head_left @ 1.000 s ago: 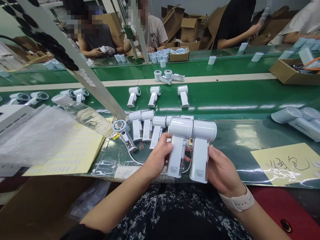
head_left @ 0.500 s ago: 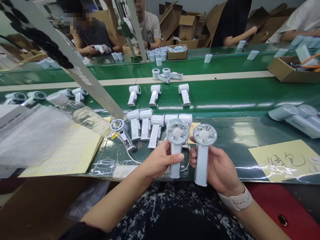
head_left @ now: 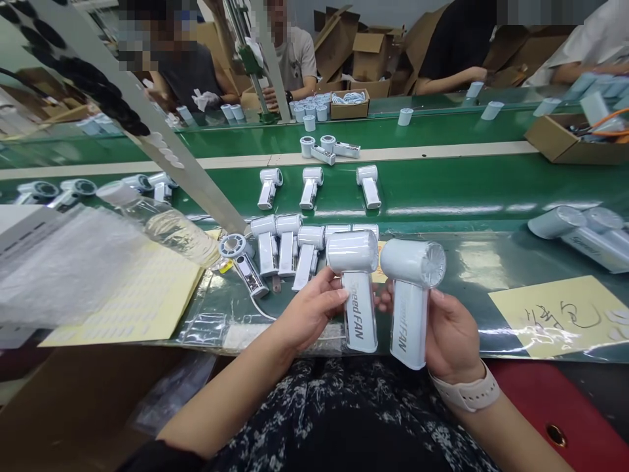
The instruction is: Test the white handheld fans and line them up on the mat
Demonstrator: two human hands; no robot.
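My left hand (head_left: 312, 308) grips a pale blue handheld fan (head_left: 360, 308) upright by its handle, thumb on the near side. Beside it, my right hand (head_left: 453, 334) is closed round a second handheld fan (head_left: 409, 321), whose clear round grille (head_left: 434, 265) faces right. Both handles carry "Speed FAN" lettering turned toward me. The two fans stand close together above the bench edge. Behind them lie several more fans (head_left: 307, 252), partly hidden by the ones I hold. A fan with a ring-shaped head (head_left: 233, 246) lies to the left, a white cable at its base.
On the green conveyor (head_left: 206, 193) lie spaced fans (head_left: 312, 187). To the left are a bottle (head_left: 179, 236), plastic bags (head_left: 63, 269) and yellow sheets (head_left: 147, 295). At right lie a handwritten yellow note (head_left: 565, 314) and more fans (head_left: 584, 239). A slanted post (head_left: 196, 177) rises at left; co-workers sit opposite.
Both held fans have turned, so their lettered handle sides now show instead of the front grilles. The three spaced fans on the conveyor have shifted slightly right.
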